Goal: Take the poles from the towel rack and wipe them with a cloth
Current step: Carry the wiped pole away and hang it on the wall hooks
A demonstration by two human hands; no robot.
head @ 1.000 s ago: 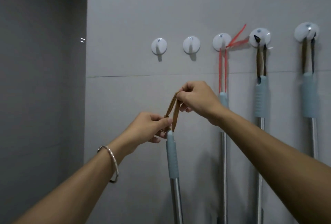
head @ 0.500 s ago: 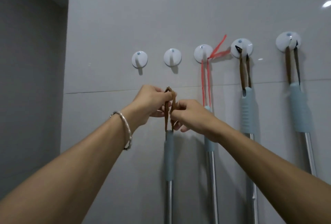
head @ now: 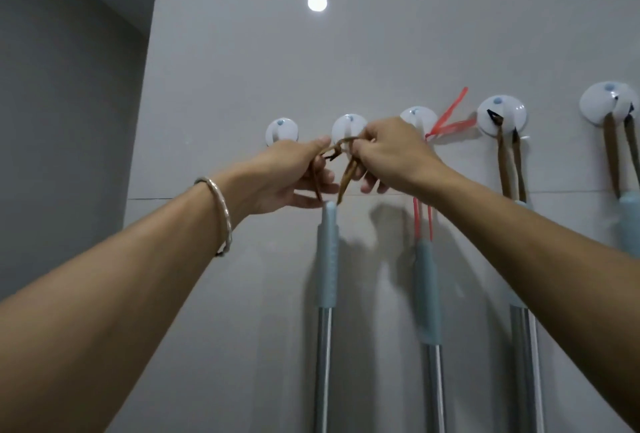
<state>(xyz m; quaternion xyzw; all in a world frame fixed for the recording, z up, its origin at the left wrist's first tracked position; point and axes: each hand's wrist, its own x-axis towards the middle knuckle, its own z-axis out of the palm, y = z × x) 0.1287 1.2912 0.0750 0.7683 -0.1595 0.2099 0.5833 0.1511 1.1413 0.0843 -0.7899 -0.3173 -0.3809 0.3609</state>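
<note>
A metal pole with a pale blue grip hangs below my hands by a brown cord loop. My left hand and my right hand each pinch one side of that loop and hold it spread right in front of the second white wall hook. Whether the cord rests on the hook is hidden by my fingers. A second pole hangs by a red cord from the third hook. Two more poles hang by brown cords further right, on the fourth hook and the fifth hook.
The leftmost white hook on the grey tiled wall carries nothing. A darker side wall meets the tiled wall at the left. A round light reflection shows high on the tiles. A metal bangle circles my left wrist.
Both hands have lifted the brown loop and its pole upward, from well below the hooks to the level of the second hook. The view has tilted up.
</note>
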